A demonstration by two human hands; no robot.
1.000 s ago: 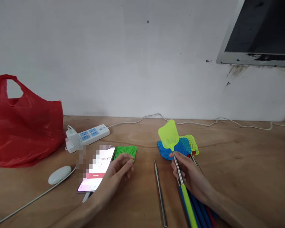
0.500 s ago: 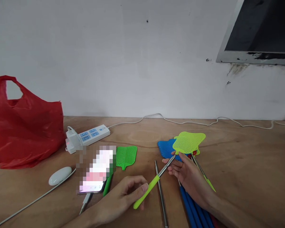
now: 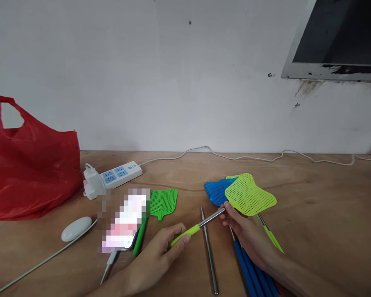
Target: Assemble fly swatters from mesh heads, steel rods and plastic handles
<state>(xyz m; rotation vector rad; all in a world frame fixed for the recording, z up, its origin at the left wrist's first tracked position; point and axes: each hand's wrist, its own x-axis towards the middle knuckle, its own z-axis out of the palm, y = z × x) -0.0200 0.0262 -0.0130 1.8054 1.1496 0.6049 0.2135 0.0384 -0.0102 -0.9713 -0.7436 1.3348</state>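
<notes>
Between my hands is a yellow-green fly swatter (image 3: 250, 196) with a perforated square head and a metal shaft. My left hand (image 3: 163, 251) is closed around its yellow-green grip. The fingers of my right hand (image 3: 239, 222) pinch the shaft just below the head. Beneath the head lie blue fly swatters (image 3: 218, 192) and another yellow-green swatter (image 3: 273, 239), partly covered. Blue handles (image 3: 250, 268) run below my right wrist. A bare metal rod (image 3: 208, 251) lies on the table under the held shaft. Left of it rests a green swatter head (image 3: 163, 202) beside a green handle (image 3: 139, 237).
A lit phone (image 3: 126, 222), its screen blurred, leans left of the green swatter. Behind it sits a white power strip (image 3: 123, 173) with a plugged-in charger. A white oval device (image 3: 76, 229) and a red plastic bag (image 3: 34, 165) are farther left. A white cable (image 3: 244, 158) runs along the wall.
The held swatter has tipped toward level; its head has moved right and down, and its grip end has risen. My right hand's fingers are now closer around the shaft.
</notes>
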